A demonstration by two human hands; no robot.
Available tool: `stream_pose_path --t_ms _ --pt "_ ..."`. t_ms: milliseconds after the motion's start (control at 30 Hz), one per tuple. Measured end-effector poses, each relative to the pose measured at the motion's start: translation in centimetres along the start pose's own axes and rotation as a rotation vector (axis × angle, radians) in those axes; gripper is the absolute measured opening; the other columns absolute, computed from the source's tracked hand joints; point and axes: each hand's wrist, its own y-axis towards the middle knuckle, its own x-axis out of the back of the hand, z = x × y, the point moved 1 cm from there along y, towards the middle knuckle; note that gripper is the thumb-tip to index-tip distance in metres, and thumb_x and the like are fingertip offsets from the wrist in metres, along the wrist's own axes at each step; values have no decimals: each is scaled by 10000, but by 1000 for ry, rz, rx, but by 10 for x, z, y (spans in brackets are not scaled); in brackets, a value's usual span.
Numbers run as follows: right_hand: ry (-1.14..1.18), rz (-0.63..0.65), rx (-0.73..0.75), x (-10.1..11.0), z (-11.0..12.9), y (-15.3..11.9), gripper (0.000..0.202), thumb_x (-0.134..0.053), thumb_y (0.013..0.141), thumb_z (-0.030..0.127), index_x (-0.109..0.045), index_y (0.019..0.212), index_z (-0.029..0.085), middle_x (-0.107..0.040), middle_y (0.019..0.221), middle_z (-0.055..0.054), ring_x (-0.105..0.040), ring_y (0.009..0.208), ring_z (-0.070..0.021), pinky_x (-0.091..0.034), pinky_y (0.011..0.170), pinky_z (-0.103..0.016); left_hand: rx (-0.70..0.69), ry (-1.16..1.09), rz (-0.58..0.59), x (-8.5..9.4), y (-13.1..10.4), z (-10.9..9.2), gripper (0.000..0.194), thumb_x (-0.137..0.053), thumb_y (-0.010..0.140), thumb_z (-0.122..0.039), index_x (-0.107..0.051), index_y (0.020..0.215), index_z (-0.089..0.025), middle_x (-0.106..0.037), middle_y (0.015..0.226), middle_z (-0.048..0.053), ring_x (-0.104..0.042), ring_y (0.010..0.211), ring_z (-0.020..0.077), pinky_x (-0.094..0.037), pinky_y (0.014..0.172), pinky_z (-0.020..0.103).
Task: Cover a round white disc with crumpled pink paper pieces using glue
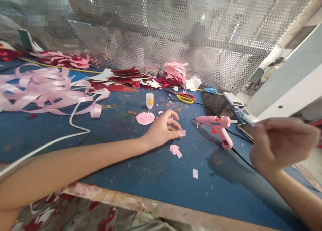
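My left hand [163, 128] pinches a small pale pink ribbon square [183, 133] between thumb and fingertip, just above the blue table. Beside its wrist lies a round disc [145, 118] covered in pink pieces. A small pile of pink squares [175, 150] is below the hand, and one loose square [195, 173] lies farther toward the front edge. The pink hot glue gun [213, 122] rests on its side between my hands, nozzle pointing left. My right hand [284, 145] is raised at the right, curled and blurred; its fingers are not clear.
A small white bottle [149, 101] stands behind the disc. Yellow-and-red scissors [185, 97] lie near it. Loops of pink ribbon [47, 90] cover the left side. Stacked red and white pieces [130, 77] line the back by a perforated metal screen [163, 30]. A white power bank [232, 99] sits right.
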Motion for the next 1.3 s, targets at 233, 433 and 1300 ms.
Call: stream_pose_path --t_ms 233,433,1300 --pt "71 144 82 -47 43 -15 254 -564 806 397 -638 938 193 -544 515 36 -475 434 -91 -396 418 -205 35 -231 145 -12 -14 -10 383 -678 654 -116 -376 868 -213 -668 703 -18 -634 491 128 -472 435 205" --pt "113 227 135 -55 53 -20 155 -554 831 262 -656 917 182 -505 450 66 -426 389 -64 -379 399 -180 57 -214 176 -21 -19 -9 387 -714 622 -122 -405 842 -198 -667 688 -7 -618 487 109 -475 456 199" --pt "-68 55 378 -49 57 -17 68 -652 789 226 -683 805 168 -482 422 84 -434 378 -37 -365 403 -150 75 -125 185 -21 -15 -8 378 -748 640 -141 -424 833 -177 -681 670 -5 -622 480 95 -497 458 172"
